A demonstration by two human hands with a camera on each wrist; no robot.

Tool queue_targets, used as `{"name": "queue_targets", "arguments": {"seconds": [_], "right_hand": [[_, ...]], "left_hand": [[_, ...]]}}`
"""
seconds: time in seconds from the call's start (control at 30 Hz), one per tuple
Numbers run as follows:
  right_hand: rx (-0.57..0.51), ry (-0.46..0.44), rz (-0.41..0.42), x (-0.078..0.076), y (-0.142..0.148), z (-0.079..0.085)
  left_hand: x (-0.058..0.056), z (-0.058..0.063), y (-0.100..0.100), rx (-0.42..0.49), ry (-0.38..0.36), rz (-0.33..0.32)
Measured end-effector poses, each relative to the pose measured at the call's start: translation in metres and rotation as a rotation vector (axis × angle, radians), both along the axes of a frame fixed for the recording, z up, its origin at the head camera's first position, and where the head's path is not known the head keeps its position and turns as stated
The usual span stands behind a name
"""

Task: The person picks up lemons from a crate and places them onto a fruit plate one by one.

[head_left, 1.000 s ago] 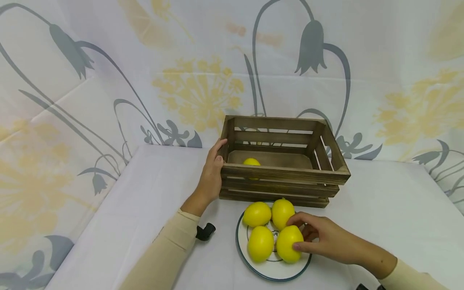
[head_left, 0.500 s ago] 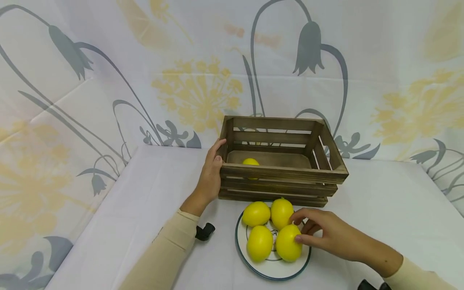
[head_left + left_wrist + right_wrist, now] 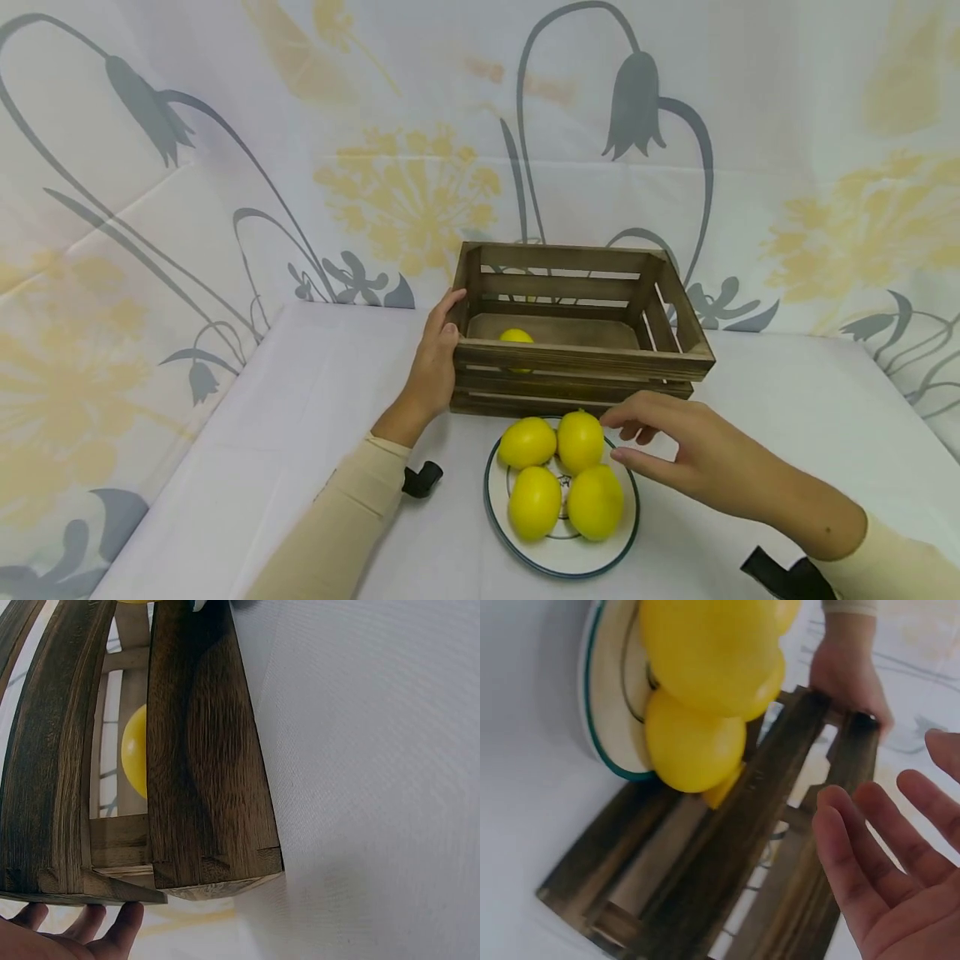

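My left hand [image 3: 433, 367] rests against the left end of a brown slatted wooden crate [image 3: 577, 362], fingertips on its end board in the left wrist view. One lemon [image 3: 517, 336] lies inside the crate at the left. In front of the crate, a white plate [image 3: 551, 562] with a dark rim holds a back-left lemon [image 3: 527, 442], a back-right lemon [image 3: 580, 442], a front-left lemon [image 3: 535, 503] and a front-right lemon [image 3: 596, 502]. Over the plate's right edge, my right hand [image 3: 693, 450] holds nothing, its fingers apart and fingertips close beside the back-right lemon.
A white cloth [image 3: 337, 358] covers the table. Behind the crate hangs a flower-printed curtain [image 3: 420, 75]. Black straps show near both wrists, one by the left sleeve [image 3: 330, 508] and one by the right sleeve [image 3: 892, 550].
My right hand has let go of the front-right lemon and moved up and back toward the back-right one. The left hand stays on the crate.
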State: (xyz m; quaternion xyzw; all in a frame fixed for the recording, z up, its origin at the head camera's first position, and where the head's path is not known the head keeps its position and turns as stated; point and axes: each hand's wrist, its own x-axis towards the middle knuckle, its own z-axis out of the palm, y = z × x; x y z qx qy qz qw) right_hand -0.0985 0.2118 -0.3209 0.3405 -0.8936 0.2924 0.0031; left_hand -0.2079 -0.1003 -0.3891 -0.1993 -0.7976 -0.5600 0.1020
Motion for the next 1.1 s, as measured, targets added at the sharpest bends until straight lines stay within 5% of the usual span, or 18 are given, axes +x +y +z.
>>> {"name": "queue_targets", "arguments": {"seconds": [0.17,0.43,0.77,1.1], "right_hand": [[0.006,0.159,0.037,-0.007,-0.004,0.019],[0.018,0.179,0.043,-0.016,-0.012,0.046],[0.009,0.208,0.059,-0.023,-0.016,0.057],[0.016,0.329,0.106,-0.042,-0.017,0.072]], "left_hand": [[0.000,0.000,-0.001,-0.005,-0.010,0.020],[-0.001,0.000,-0.001,0.008,-0.006,0.002],[-0.002,0.001,0.000,0.004,0.011,-0.004],[0.001,0.002,0.001,-0.014,-0.003,0.017]]}}
